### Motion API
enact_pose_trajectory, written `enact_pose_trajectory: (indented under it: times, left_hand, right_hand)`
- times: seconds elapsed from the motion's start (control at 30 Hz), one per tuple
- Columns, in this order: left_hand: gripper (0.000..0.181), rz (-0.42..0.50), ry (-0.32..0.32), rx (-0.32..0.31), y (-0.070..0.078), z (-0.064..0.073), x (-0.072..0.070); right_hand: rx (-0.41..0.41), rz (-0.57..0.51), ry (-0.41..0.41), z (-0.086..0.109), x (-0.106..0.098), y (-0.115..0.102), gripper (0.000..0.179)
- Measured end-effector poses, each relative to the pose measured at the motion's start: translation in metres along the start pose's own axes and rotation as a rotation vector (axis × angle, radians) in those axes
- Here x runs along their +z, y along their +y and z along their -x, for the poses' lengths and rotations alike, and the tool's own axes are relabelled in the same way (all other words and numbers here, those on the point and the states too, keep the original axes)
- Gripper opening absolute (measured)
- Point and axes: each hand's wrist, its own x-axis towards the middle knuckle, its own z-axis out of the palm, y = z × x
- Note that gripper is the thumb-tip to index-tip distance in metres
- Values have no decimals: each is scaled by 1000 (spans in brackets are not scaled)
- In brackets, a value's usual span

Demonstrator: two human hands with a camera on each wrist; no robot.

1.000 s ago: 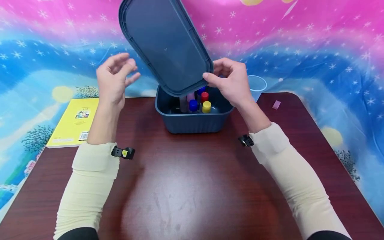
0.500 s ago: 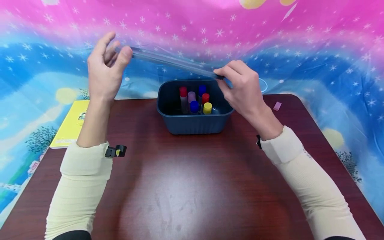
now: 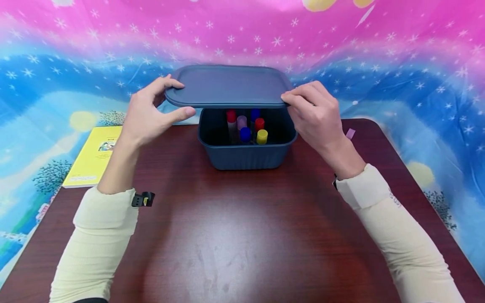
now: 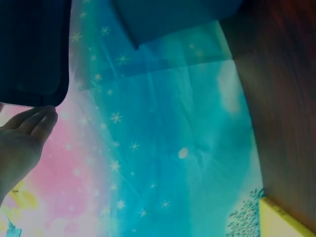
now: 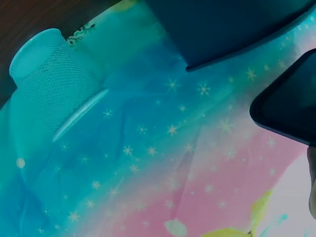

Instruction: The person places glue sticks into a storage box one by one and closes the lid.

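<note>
A dark blue-grey lid [image 3: 231, 86] is held level above the plastic box [image 3: 248, 156], its top face up and the box's front half showing below. My right hand [image 3: 316, 115] pinches the lid's right front corner between thumb and fingers. At the other end, my left hand [image 3: 149, 111] has its fingers over the left edge and its thumb low by the front rim. The left wrist view shows those fingertips [image 4: 47, 112] at a corner of the lid. Inside the box stand several tubes with red, blue and yellow caps, among them a yellow cap [image 3: 262, 136] and a purple tube [image 3: 241, 123].
A yellow book [image 3: 92, 158] lies at the table's left edge. Right of the box is a small pink block [image 3: 350, 134], partly behind my right wrist. A light blue mesh cup [image 5: 57, 79] shows in the right wrist view. A patterned cloth [image 3: 417, 84] hangs behind the table [image 3: 235, 235].
The lid has swung from a steep tilt, through edge-on, to level over the box. My left hand, apart from it at first, has come to its left end. The right hand kept its hold.
</note>
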Motion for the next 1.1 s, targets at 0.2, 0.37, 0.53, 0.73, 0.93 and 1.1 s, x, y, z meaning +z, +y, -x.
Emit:
enact_pose_trajectory:
  times: [0.2,0.37,0.53,0.73,0.93,1.1]
  left_hand:
    - [52,66,75,-1,-6,2,12]
    - [53,134,130,51,-5,2,18]
    - [57,159,138,57,-5,2,20]
    - [92,83,100,-29,-8,3,20]
    - [103,-16,40,-102,-12,4,24]
    - [105,-95,-5,-109,-16,7,29]
  right_hand:
    - [192,-57,26,3,0,3,16]
    - [469,-93,-66,-1,-5,5,40]
    - [729,-354,-197,-5,-8,4,61]
    - [878,-541,-338,1,-16,6,76]
    - [861,-547,-314,16,-15,11,76]
    - [841,-543,-295,27,-13,14,75]
